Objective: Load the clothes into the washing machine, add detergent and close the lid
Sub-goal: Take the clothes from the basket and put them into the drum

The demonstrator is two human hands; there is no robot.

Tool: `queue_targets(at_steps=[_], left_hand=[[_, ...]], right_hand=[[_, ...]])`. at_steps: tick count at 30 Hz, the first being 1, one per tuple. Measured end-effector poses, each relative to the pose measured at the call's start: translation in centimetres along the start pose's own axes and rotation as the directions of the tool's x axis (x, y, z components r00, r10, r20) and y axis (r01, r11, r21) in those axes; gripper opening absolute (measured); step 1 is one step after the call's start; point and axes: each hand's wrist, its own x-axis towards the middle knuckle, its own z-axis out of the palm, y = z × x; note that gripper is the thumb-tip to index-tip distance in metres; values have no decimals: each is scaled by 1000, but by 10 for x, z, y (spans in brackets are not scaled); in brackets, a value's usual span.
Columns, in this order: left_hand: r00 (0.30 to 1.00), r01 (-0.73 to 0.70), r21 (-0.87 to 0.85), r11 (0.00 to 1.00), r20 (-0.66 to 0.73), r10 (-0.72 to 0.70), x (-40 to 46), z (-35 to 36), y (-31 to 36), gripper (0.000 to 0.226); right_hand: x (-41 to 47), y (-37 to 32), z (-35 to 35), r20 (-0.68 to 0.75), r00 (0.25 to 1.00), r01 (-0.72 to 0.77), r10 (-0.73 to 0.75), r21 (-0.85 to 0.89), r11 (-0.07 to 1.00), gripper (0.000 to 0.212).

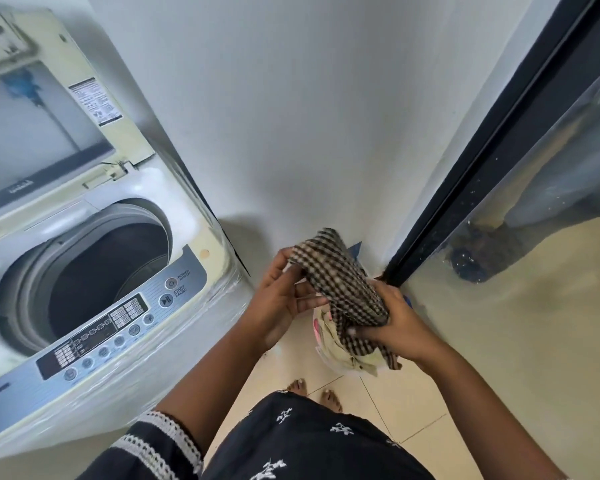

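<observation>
A top-loading washing machine (pixel 194 271) stands at the left with its lid (pixel 42 109) raised and its dark drum (pixel 104 271) showing nothing inside. To its right I hold a brown-and-cream checked cloth (pixel 336 278) above the floor. My left hand (pixel 284 296) pinches the cloth's upper edge. My right hand (pixel 395 323) grips its lower part. Under the cloth lies a pile of pale clothes (pixel 354 358) on the floor, partly hidden by my hands.
A white wall (pixel 309 116) rises straight ahead. A dark-framed glass door (pixel 499 168) runs along the right. Beige floor tiles (pixel 413 427) lie below, with my bare feet (pixel 312 393) near the pile. The control panel (pixel 118 327) faces me.
</observation>
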Motion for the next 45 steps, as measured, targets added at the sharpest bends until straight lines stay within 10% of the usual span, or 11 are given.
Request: queue_targets(at_steps=[6, 12, 20, 29, 36, 45], left_hand=[[932, 306, 235, 923, -271, -240, -18, -34, -33, 24], [932, 345, -3, 938, -113, -344, -35, -22, -53, 31], [963, -23, -176, 984, -269, -26, -44, -50, -28, 48], [936, -149, -137, 979, -339, 95, -58, -87, 0, 45], [899, -149, 69, 986, -406, 165, -67, -147, 48, 37], [848, -346, -162, 924, -475, 235, -75, -246, 116, 33]], right_hand=[[8, -17, 18, -10, 980, -131, 199, 718, 684, 49], [13, -25, 40, 53, 998, -67, 46, 909, 411, 53], [33, -22, 44, 172, 979, -185, 107, 542, 820, 46], [66, -59, 79, 454, 890, -337, -49, 726, 599, 94], [104, -136, 148, 393, 913, -263, -110, 774, 576, 47], [156, -225, 243, 433, 885, -203, -172, 690, 695, 44]])
